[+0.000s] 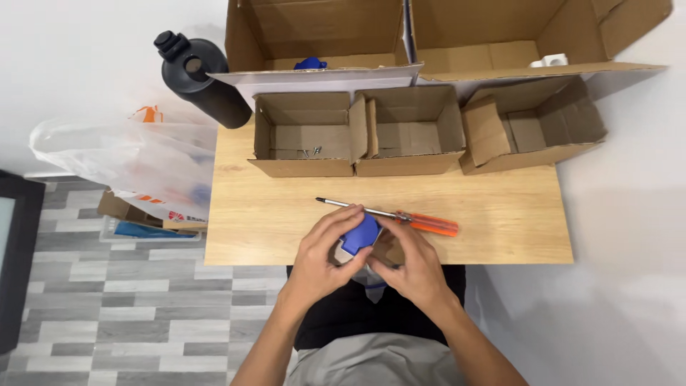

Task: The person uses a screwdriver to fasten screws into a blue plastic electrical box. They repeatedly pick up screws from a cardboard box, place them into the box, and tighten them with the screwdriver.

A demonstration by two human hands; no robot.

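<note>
Both hands meet at the near edge of a wooden table and hold one small object with a blue plastic part on top and a pale part below. My left hand wraps it from the left, with the fingers over the top. From the right, my right hand pinches its edge. Just behind the hands lies a screwdriver with an orange handle, its metal tip pointing left.
Three small open cardboard boxes stand in a row on the table; the left one holds small screws. Two larger boxes are behind. A black bottle stands far left, beside a plastic bag.
</note>
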